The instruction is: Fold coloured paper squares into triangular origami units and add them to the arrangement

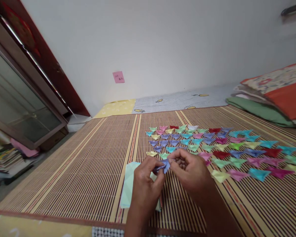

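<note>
A small folded piece of blue-violet paper (166, 166) is held up between my two hands. My left hand (148, 179) pinches its left side between thumb and fingers. On the right, my right hand (189, 169) has thumb and forefinger closed on the paper's upper right edge. Under and beside my left hand lies a stack of pale green paper sheets (128, 184), partly hidden by that hand. Rows of small folded paper shapes (220, 176) in many colours spread over the striped mat, behind and to the right of my hands.
The striped bamboo mat (88, 164) covers the bed. Folded bedding and a pillow (283, 95) are piled at the right. A pink note (118, 77) is on the white wall. Books (10, 161) and a glass-fronted cabinet (22, 98) stand at the left.
</note>
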`<state>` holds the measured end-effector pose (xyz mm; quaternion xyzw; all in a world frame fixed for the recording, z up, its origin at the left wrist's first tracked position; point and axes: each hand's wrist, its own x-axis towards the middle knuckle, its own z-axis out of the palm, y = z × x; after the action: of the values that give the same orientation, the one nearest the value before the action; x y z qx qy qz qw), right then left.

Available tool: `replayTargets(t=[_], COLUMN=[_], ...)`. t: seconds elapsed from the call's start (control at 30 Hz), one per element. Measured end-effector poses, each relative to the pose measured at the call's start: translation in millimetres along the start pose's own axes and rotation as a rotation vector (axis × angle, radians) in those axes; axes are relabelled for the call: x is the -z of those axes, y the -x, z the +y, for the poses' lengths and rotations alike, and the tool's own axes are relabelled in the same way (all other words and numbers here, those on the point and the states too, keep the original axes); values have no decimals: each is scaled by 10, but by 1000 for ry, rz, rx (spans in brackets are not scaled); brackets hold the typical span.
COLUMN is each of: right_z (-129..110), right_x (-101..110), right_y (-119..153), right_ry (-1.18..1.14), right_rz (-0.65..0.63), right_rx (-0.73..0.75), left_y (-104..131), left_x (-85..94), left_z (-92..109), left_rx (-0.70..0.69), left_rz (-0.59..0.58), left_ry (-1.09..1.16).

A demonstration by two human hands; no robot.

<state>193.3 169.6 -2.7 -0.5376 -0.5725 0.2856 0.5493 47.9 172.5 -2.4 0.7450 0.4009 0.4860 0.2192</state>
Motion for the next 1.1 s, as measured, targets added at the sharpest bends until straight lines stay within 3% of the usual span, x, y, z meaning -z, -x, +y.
replayTargets(t=[0.2,0.43,0.63,0.8,0.97,1.1], right_z=[38,53,-3,-30,-12,-16], right_x=[-39,10,-41,-170,-253,-160], right_y=[-11,-31,-50,-25,-4,-22], right_ry=[-9,24,-77,-24,-9,-3], right_rz=[-20,-75,-69,-104,-28,7], right_rx=[2,38,30,35,45,34], left_y=[16,18,17,9,22,16], left_x=[6,14,-68,-96,-113,-53], left_z=[-47,-64,-144,-140,-47,10], left_rx=[122,156,352,440,429,340], left_rz=[-15,0,147,290,260,188], left_ry=[55,102,259,411,400,330])
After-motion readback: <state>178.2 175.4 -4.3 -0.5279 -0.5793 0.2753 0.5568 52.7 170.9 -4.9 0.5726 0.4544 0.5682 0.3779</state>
